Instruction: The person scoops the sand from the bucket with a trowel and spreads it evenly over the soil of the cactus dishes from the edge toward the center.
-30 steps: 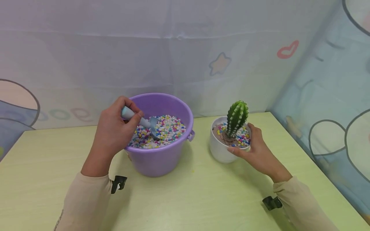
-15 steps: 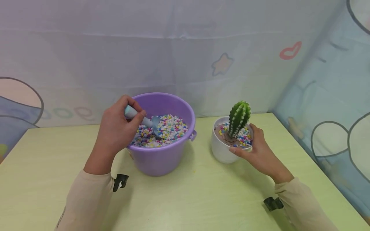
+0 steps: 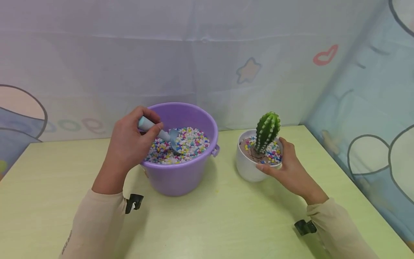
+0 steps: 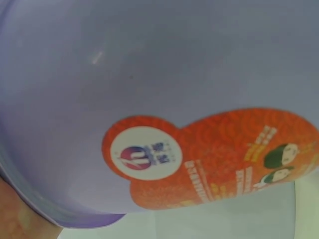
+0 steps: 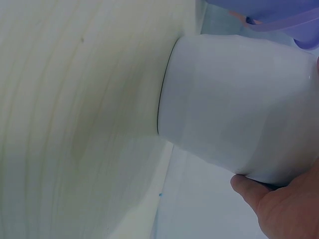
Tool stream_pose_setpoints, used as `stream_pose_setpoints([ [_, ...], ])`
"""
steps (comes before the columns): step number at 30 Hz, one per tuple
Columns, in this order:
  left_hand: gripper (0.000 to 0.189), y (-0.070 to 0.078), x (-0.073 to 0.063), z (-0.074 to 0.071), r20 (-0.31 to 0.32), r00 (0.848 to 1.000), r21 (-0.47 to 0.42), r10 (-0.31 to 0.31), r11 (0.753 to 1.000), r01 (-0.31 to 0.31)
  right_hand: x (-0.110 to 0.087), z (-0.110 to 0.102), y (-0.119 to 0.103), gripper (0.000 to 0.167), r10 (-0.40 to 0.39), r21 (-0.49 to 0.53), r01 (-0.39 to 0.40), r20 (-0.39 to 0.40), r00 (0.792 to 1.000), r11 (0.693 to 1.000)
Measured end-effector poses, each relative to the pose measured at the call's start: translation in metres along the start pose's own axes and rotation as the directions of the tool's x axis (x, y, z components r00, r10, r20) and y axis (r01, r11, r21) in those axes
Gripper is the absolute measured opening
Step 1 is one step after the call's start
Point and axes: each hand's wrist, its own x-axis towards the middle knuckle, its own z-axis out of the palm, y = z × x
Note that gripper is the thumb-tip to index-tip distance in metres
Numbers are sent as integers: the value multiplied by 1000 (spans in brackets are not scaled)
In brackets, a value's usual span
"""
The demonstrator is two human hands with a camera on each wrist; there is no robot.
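My left hand (image 3: 129, 142) pinches the pale blue handle of a small scoop (image 3: 174, 140) over the near-left rim of a purple bucket (image 3: 178, 180). The scoop's blade sits partly in the multicoloured pebbles (image 3: 194, 144) inside. On the right, my right hand (image 3: 292, 174) grips the side of a white pot (image 3: 248, 167), thumb at the near rim and fingers around the right side. A green cactus (image 3: 268, 129) stands in it, with brown soil showing on the left and coloured pebbles (image 3: 272, 154) on the right. The left wrist view shows mainly the bucket's wall (image 4: 65, 99).
Both containers stand on a pale yellow-green table (image 3: 200, 230), with a gap between them. A printed cloth (image 3: 129, 72) hangs close behind, and another covers the right side. The bucket's handle lug (image 3: 215, 150) points toward the pot. An orange label (image 4: 224, 154) is on the bucket.
The head view has shifted slightly. Both hands, the scoop and the pot keep the same places relative to the table.
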Motion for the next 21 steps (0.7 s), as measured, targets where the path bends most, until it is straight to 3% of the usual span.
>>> stream_pose_setpoints([
  [9, 11, 2, 3, -2, 40, 999, 16, -17, 1000, 17, -1, -2, -2, 110, 1, -6, -1, 1, 1000, 1000],
  [21, 12, 3, 0, -3, 38, 998, 32, -49, 998, 48, -1, -2, -2, 110, 13, 5, -13, 19, 1000, 1000],
])
